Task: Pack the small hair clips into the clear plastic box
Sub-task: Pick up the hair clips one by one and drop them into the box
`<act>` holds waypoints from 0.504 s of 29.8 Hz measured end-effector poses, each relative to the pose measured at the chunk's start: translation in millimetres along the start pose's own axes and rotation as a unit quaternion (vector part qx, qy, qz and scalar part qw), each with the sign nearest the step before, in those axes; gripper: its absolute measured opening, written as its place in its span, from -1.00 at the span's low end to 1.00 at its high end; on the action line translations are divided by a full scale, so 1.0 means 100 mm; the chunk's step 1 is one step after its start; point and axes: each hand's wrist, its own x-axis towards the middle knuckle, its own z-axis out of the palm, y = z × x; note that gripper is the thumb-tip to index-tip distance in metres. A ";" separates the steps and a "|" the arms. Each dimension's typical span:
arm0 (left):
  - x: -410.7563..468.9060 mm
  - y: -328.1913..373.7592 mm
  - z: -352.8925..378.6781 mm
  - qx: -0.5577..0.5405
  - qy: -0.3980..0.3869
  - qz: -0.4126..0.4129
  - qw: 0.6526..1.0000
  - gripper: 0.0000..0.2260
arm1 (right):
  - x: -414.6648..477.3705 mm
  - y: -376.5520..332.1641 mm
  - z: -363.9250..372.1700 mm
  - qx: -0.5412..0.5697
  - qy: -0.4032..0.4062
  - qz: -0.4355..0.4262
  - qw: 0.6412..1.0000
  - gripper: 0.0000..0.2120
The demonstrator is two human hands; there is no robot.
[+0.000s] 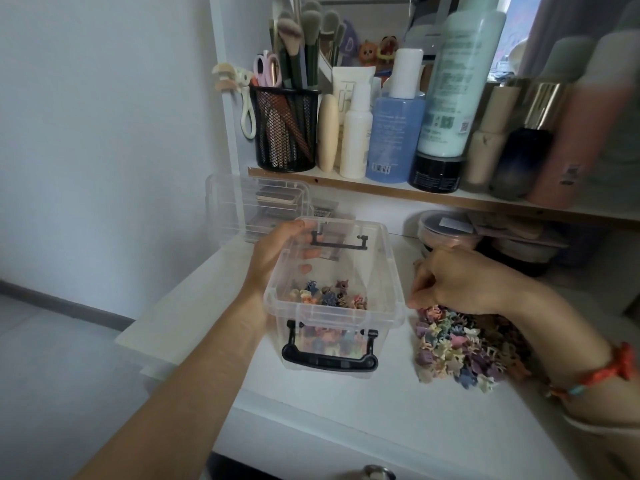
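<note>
The clear plastic box (384, 271) with black handles stands open on the white desk, slightly left of centre. Several small coloured hair clips (327, 296) lie on its bottom. My left hand (277, 252) grips the box's far left corner, thumb on the rim and fingers inside the wall. A pile of pastel hair clips (460, 348) lies on the desk just right of the box. My right hand (457, 282) hovers over the pile's far end with fingers curled downward at the clips; what the fingertips hold is hidden.
The box's clear lid (235, 209) leans against the wall behind it. A shelf (381, 192) above the desk carries a black mesh brush holder (285, 129) and several bottles. Round containers (446, 233) sit under the shelf at right. The desk's left edge drops off near my left forearm.
</note>
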 end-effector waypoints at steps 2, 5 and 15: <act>-0.01 0.00 0.01 -0.007 0.010 0.001 1.000 -0.87 | 0.00 -0.01 0.01 0.001 -0.006 -0.009 1.000 -0.93; -0.02 0.01 0.03 -0.009 0.017 0.004 1.000 -0.83 | 0.00 -0.03 0.02 -0.015 0.013 -0.025 0.999 -0.96; -0.02 0.01 0.03 0.002 0.017 0.012 1.000 -0.83 | -0.09 -0.37 -0.10 0.339 0.217 -0.201 0.893 -0.93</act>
